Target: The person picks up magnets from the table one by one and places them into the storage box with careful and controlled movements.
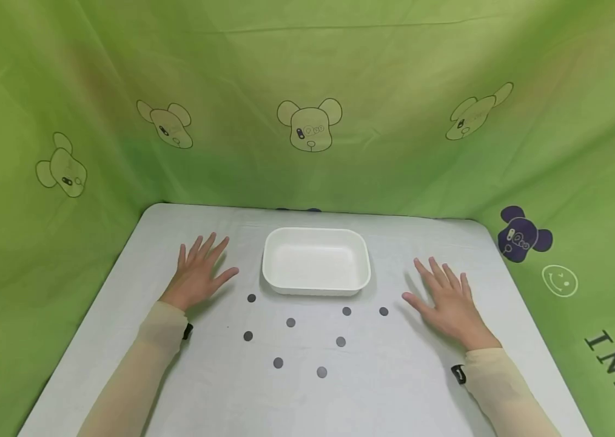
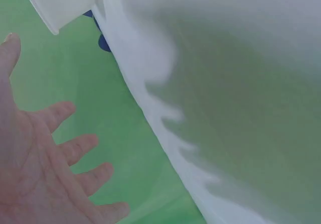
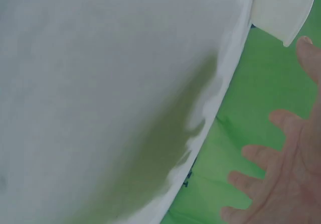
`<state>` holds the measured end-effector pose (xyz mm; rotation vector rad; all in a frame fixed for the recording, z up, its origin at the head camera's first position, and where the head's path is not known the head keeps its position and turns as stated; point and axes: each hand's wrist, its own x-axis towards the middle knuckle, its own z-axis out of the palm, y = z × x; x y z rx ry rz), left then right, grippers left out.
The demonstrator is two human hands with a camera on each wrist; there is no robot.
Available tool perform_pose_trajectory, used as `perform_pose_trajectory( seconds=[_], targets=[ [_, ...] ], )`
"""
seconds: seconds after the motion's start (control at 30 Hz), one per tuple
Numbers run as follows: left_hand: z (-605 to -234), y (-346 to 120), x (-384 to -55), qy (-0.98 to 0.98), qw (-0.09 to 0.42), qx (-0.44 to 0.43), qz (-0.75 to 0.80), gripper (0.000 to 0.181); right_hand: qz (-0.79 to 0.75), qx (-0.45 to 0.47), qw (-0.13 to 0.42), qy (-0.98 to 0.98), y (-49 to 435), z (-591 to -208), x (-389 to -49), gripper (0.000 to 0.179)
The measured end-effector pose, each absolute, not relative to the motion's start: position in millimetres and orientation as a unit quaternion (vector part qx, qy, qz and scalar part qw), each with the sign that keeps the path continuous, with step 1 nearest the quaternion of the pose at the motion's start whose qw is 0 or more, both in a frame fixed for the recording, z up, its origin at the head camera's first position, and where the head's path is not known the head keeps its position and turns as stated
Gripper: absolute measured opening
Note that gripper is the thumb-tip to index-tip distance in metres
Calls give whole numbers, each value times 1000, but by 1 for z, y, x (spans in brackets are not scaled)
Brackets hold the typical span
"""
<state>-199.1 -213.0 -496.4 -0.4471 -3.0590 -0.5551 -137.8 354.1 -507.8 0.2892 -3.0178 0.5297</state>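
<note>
A white rectangular tray (image 1: 316, 291) stands toward the back middle of the table. In front of it lie several small dark grey discs (image 1: 248, 336), spread out singly. Left of the tray, my left hand (image 1: 198, 279) is held with fingers spread and nothing in it; its shadow falls on the table. On the other side, my right hand (image 1: 449, 306) is likewise spread and holds nothing. The nearest disc to it is a grey disc (image 1: 384, 311). Both wrist views show an empty palm, with part of the tray (image 2: 65, 3) at an upper corner.
The white-covered table (image 1: 220, 394) has rounded back corners. Green cloth (image 1: 307, 176) printed with bear heads hangs behind it and at both sides. A dark band piece (image 1: 458, 374) shows at the right wrist, another (image 1: 187, 331) at the left.
</note>
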Motion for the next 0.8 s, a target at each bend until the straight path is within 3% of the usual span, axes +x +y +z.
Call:
perform_pose_trajectory(
  seconds=[0.33, 0.8],
  targets=[
    [-492, -199, -206, -963, -3, -157, -221, 82, 186, 118, 46, -974, 346, -507, -139, 83],
    [-485, -173, -220, -927, -67, -152, -337, 78, 191, 128, 21, -973, 336, -509, -139, 78]
  ],
)
